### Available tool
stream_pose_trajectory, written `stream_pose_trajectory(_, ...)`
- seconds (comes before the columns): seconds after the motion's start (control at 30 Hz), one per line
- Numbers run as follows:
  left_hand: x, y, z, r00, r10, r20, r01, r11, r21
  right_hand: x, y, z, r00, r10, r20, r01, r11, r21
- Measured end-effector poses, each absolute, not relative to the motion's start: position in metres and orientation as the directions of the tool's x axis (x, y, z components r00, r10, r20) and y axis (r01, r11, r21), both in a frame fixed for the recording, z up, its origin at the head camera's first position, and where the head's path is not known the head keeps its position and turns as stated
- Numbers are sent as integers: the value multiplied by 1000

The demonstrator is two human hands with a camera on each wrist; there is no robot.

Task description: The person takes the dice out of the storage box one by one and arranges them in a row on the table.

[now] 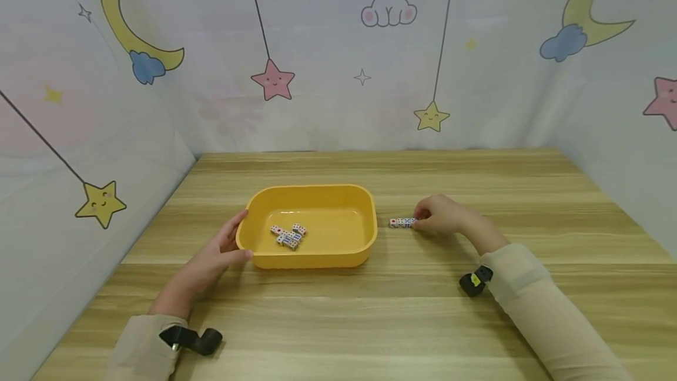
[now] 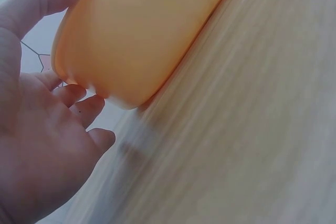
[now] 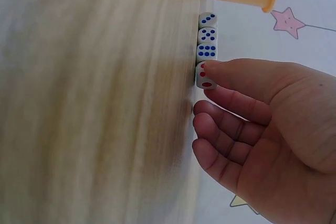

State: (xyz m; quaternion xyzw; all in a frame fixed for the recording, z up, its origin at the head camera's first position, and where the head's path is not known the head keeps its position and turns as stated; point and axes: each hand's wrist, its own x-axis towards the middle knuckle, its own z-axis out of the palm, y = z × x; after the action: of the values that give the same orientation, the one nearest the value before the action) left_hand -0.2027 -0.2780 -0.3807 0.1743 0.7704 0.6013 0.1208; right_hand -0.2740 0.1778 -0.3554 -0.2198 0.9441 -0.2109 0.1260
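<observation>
A yellow plastic basin point(image 1: 317, 260) stands on the table, with several white dice point(image 1: 290, 236) bunched on its floor toward the left. At its left end my left hand point(image 1: 214, 260) holds the wall, thumb on the near corner and fingers around the far side; the left wrist view shows the fingertips point(image 2: 94, 106) against the basin. To the basin's right, a short row of dice point(image 3: 207, 36) lies end to end on the table. My right hand point(image 1: 444, 214) pinches the die point(image 3: 206, 84) at the row's right end between thumb and index finger, the other fingers curled loosely below.
The wood-grain table point(image 1: 338, 322) stretches around the basin and the row. Behind and at both sides hangs a pale curtain point(image 1: 328, 116) printed with stars, moons and a rabbit. Black wrist cameras point(image 1: 208, 341) sit on both sleeves.
</observation>
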Motion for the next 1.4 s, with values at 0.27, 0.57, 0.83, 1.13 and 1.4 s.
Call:
stream_pose_trajectory(0.27, -203, -278, -380, -911, 413, 22, 121, 215, 969, -274, 177, -356, -876, -461, -144, -361, 823, -439)
stream_pose_trajectory(0.57, -203, -279, -381, -911, 412, 24, 128, 226, 966, -274, 176, -354, -873, -467, -140, -367, 818, -443)
stream_pose_trajectory(0.83, -204, -280, -383, -909, 416, 21, 122, 217, 969, -276, 180, -347, -889, -450, -89, -362, 807, -466)
stream_pose_trajectory(1.13, -204, -280, -383, -908, 417, 29, 125, 204, 971, -276, 175, -329, -885, -464, -31, -389, 775, -498)
stream_pose_trajectory(1.4, -204, -279, -382, -909, 415, 27, 122, 204, 971, -276, 157, -313, -877, -481, -4, -410, 752, -517)
